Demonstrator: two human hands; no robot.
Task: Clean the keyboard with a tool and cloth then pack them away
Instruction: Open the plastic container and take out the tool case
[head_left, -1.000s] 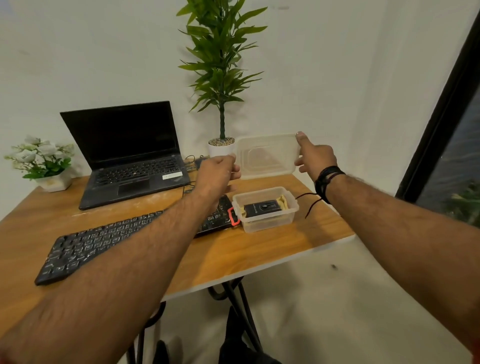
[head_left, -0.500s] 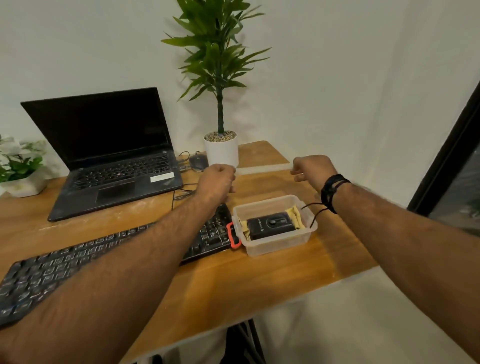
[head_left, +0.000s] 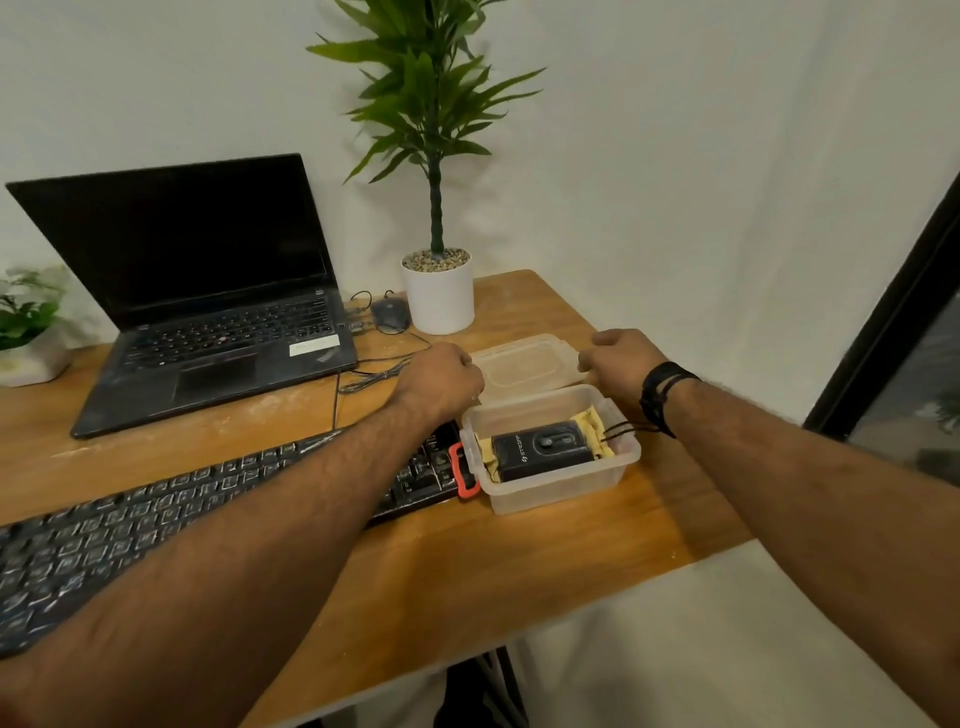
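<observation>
A clear plastic box (head_left: 558, 486) stands on the wooden desk (head_left: 519, 566) at the right end of a black keyboard (head_left: 156, 525). Inside the box a black cleaning tool (head_left: 543, 449) lies on a yellow cloth (head_left: 587, 420). A red clip (head_left: 465, 470) hangs on the box's left side. Both hands hold the clear lid (head_left: 524, 361) level just behind the box. My left hand (head_left: 444, 382) grips its left edge and my right hand (head_left: 621, 358) grips its right edge.
An open black laptop (head_left: 208, 312) sits at the back left with a small flower pot (head_left: 31, 332) beside it. A tall potted plant (head_left: 439, 296) and a black mouse (head_left: 389, 314) stand behind the lid. Cables (head_left: 374, 376) lie near my left hand. The desk's edge runs close on the right.
The lid was held upright and high; both hands have lowered it and laid it flat, close behind the box. The view has tilted down and left.
</observation>
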